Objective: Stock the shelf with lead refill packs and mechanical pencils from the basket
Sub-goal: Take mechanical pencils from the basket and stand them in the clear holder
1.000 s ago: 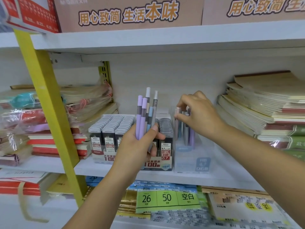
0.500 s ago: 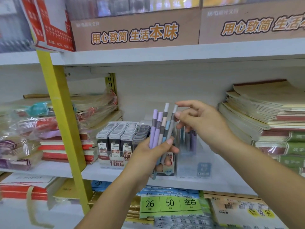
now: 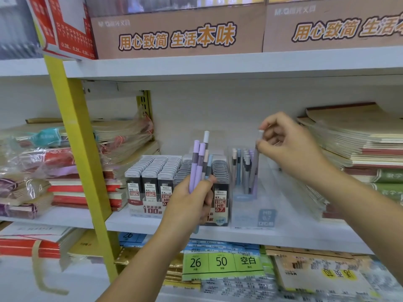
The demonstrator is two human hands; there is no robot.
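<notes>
My left hand (image 3: 192, 201) grips a bundle of mechanical pencils (image 3: 199, 162), purple, white and blue, held upright in front of the shelf. My right hand (image 3: 287, 147) pinches the top of one grey mechanical pencil (image 3: 254, 164), whose lower end stands inside the clear pencil display box (image 3: 253, 205) among several other pencils (image 3: 242, 168). Left of that box, a display tray holds rows of black lead refill packs (image 3: 152, 171), partly hidden by my left hand. The basket is out of view.
The white shelf (image 3: 283, 236) carries stacked notebooks (image 3: 353, 144) at right and wrapped book bundles (image 3: 43, 162) at left. A yellow upright post (image 3: 80, 149) stands at left. Brown cartons (image 3: 174, 33) sit on the shelf above, paper packs (image 3: 222, 262) below.
My right hand took one grey pencil from the bundle and moved it right, down into the clear box. My left hand keeps holding the remaining pencils.
</notes>
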